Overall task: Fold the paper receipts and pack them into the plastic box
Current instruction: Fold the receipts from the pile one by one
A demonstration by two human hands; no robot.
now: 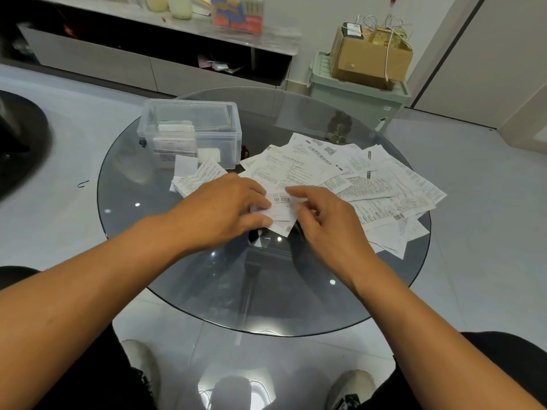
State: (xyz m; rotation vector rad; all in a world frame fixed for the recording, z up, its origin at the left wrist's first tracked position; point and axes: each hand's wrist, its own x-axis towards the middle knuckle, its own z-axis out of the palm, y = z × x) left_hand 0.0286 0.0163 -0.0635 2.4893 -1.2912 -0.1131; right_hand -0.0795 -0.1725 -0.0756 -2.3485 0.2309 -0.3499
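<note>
A small white receipt (281, 213) with printed characters lies at the middle of the round glass table (207, 291). My left hand (219, 211) pinches its left side between thumb and fingers. My right hand (325, 223) holds its right side with curled fingers. A clear plastic box (189, 131) stands open at the back left, with folded receipts inside. Several loose receipts (370, 184) are spread across the right half of the table. A small pile of folded papers (195, 176) lies in front of the box.
A cabinet with bottles stands along the far wall. A cardboard box (370, 54) sits on a green bin (355, 93) behind the table. My knees and shoes show below the table's near edge.
</note>
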